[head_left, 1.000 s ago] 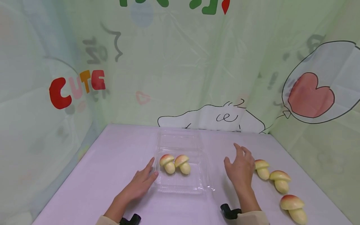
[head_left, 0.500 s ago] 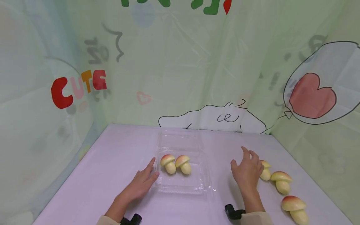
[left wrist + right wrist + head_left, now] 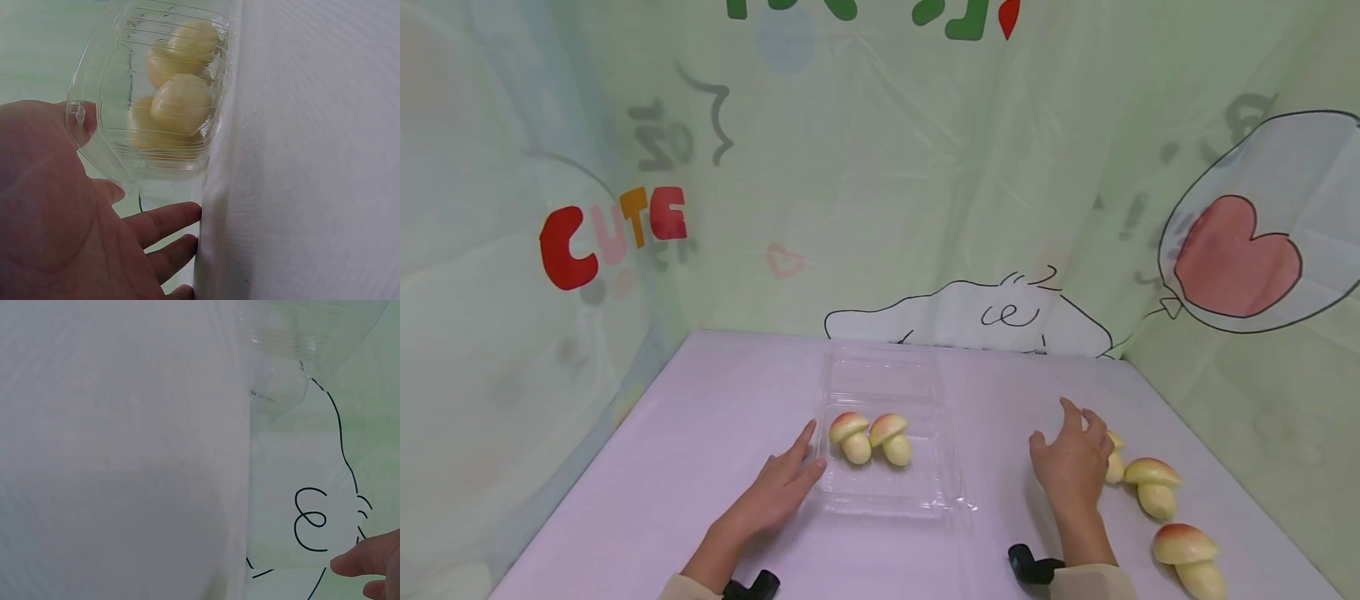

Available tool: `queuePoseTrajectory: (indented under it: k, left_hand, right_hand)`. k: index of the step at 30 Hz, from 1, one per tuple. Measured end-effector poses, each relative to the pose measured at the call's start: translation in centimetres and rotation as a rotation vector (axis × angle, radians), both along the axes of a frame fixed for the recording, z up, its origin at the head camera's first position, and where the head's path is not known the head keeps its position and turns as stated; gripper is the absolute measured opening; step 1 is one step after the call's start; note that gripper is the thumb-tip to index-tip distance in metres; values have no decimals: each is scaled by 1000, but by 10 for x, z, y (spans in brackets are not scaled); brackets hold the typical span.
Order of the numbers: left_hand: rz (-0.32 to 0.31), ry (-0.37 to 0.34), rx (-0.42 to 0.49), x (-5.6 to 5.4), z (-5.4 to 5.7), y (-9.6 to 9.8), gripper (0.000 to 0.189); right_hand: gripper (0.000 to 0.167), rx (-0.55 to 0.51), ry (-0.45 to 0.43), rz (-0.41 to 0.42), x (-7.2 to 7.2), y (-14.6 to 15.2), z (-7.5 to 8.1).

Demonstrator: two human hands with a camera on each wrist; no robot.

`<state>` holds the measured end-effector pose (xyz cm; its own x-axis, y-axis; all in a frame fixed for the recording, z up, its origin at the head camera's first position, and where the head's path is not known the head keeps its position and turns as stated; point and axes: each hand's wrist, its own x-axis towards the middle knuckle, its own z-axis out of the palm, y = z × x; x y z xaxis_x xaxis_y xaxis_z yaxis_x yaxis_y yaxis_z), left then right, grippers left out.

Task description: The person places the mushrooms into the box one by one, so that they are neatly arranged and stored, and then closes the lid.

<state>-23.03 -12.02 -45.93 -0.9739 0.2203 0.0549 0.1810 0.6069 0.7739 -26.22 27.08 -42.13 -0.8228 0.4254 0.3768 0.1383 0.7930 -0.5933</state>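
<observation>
1. Fingers of the right hand (image 3: 1071, 462), loosely spread, have slid rightward and partly hide the farthest mushroom (image 3: 1117, 468); I can't tell whether they touch it.
2. The left hand (image 3: 778, 492) stays at the clear box (image 3: 927, 477), fingers extended, clasping nothing.
3. Two mushrooms (image 3: 855, 447) sit inside, three outside; this reach looks unfinished.

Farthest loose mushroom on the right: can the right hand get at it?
Probably yes: the right hand partly hides that mushroom in the head view, and nothing visible stands between them; contact can't be told.
</observation>
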Motion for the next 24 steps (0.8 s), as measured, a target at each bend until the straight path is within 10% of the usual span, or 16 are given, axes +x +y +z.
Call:
queuePoseTrajectory:
  k: [24]
  left_hand:
    - [0,-6,-7,4,3,0,68]
  right_hand:
    - [63,-10,-69,-51,-10,27,-8]
